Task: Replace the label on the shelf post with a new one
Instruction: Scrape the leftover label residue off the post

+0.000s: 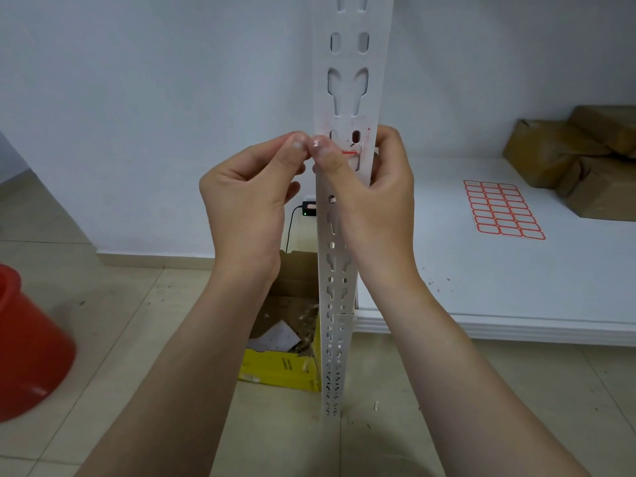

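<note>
A white slotted shelf post point(351, 80) rises through the middle of the view. Red smears and a thin red-edged strip of old label point(351, 152) remain on it at hand height. My right hand point(371, 197) wraps the post, its fingers behind the right edge and its thumb pressed on the front just left of the strip. My left hand point(251, 197) is level with it just left of the post, thumb and forefinger pinched together against my right thumb tip; whether a scrap sits between them I cannot tell. A sheet of red-bordered blank labels point(502, 210) lies on the white shelf point(516, 287) to the right.
Brown wrapped parcels point(578, 156) are stacked at the shelf's back right. An open cardboard box point(285, 339) with paper scraps stands on the tiled floor at the post's foot. A red bucket point(31, 342) is at the left edge. A small black device with a cable point(308, 208) sits by the wall.
</note>
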A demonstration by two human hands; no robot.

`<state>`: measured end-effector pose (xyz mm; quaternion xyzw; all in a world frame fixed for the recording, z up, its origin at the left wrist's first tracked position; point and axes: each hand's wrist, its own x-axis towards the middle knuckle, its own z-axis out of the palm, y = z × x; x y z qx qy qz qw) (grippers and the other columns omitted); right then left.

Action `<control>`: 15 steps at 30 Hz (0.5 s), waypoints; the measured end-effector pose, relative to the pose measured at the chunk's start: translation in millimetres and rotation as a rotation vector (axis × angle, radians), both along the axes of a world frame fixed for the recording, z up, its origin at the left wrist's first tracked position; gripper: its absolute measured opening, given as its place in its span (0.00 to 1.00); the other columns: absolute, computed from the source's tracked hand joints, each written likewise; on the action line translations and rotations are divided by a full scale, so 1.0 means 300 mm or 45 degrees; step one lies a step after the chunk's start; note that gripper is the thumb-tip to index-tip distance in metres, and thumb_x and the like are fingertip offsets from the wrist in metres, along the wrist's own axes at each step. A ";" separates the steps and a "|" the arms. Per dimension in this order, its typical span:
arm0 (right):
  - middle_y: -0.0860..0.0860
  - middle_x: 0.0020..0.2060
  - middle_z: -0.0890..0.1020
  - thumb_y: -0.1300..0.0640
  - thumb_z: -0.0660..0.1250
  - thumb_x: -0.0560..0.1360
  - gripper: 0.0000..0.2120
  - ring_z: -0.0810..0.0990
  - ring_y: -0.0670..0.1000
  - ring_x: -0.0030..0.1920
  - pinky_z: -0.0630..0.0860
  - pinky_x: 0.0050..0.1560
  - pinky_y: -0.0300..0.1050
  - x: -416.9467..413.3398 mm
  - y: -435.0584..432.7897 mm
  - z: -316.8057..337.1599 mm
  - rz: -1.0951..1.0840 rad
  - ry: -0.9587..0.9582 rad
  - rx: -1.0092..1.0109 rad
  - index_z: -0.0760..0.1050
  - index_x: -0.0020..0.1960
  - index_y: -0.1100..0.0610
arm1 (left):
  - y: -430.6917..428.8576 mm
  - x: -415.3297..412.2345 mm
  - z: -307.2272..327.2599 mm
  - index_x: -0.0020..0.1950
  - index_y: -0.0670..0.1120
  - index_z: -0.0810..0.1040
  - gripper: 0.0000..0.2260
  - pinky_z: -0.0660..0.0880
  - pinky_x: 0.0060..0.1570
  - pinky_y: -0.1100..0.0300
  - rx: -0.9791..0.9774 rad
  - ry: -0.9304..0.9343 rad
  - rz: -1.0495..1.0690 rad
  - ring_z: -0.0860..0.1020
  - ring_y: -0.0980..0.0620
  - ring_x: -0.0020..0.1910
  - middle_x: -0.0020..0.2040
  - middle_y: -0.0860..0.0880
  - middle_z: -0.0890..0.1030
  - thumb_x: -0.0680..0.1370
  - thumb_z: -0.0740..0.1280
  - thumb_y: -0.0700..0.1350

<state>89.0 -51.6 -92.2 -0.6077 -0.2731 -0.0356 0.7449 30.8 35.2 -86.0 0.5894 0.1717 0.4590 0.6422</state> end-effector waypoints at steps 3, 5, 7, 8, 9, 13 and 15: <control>0.43 0.45 0.85 0.50 0.75 0.81 0.09 0.88 0.46 0.50 0.86 0.53 0.49 0.010 0.000 -0.001 0.005 -0.032 -0.028 0.75 0.55 0.46 | 0.009 -0.005 -0.002 0.52 0.48 0.88 0.04 0.85 0.52 0.53 -0.007 0.024 -0.025 0.87 0.48 0.50 0.46 0.51 0.89 0.79 0.74 0.44; 0.44 0.47 0.86 0.51 0.75 0.81 0.10 0.88 0.48 0.51 0.86 0.55 0.55 0.017 -0.005 -0.005 0.020 -0.068 -0.047 0.74 0.55 0.45 | 0.009 -0.008 -0.001 0.51 0.49 0.88 0.03 0.85 0.51 0.54 0.031 0.042 -0.020 0.87 0.50 0.48 0.45 0.51 0.89 0.79 0.74 0.45; 0.46 0.50 0.86 0.51 0.74 0.82 0.10 0.87 0.50 0.53 0.86 0.57 0.59 0.029 -0.012 -0.013 0.035 -0.104 -0.070 0.75 0.59 0.48 | 0.007 -0.010 -0.001 0.50 0.50 0.87 0.02 0.85 0.51 0.54 0.072 0.054 -0.015 0.87 0.51 0.48 0.44 0.52 0.89 0.79 0.74 0.45; 0.47 0.51 0.86 0.51 0.73 0.82 0.11 0.87 0.50 0.54 0.86 0.57 0.59 0.035 -0.015 -0.019 0.044 -0.113 -0.086 0.75 0.62 0.49 | 0.005 -0.011 0.000 0.48 0.51 0.87 0.02 0.85 0.51 0.54 0.085 0.058 -0.015 0.87 0.52 0.47 0.43 0.52 0.89 0.80 0.74 0.46; 0.47 0.53 0.85 0.51 0.72 0.83 0.13 0.87 0.49 0.54 0.86 0.57 0.57 0.040 -0.020 -0.025 0.049 -0.123 -0.107 0.75 0.65 0.51 | 0.004 -0.011 0.001 0.47 0.51 0.86 0.03 0.85 0.50 0.55 0.093 0.060 -0.014 0.86 0.52 0.45 0.42 0.53 0.88 0.80 0.73 0.46; 0.46 0.62 0.84 0.56 0.65 0.86 0.19 0.84 0.44 0.62 0.82 0.59 0.40 0.049 -0.048 -0.057 0.124 -0.165 -0.128 0.71 0.76 0.56 | 0.003 -0.003 0.010 0.43 0.48 0.81 0.10 0.83 0.46 0.57 0.076 0.039 0.005 0.84 0.54 0.41 0.35 0.55 0.84 0.83 0.69 0.50; 0.50 0.70 0.82 0.58 0.62 0.87 0.21 0.81 0.45 0.69 0.79 0.65 0.38 0.051 -0.057 -0.077 0.144 -0.140 -0.051 0.70 0.80 0.58 | 0.006 0.004 0.010 0.42 0.48 0.78 0.14 0.84 0.46 0.57 0.079 0.071 0.030 0.84 0.55 0.41 0.33 0.56 0.81 0.85 0.65 0.52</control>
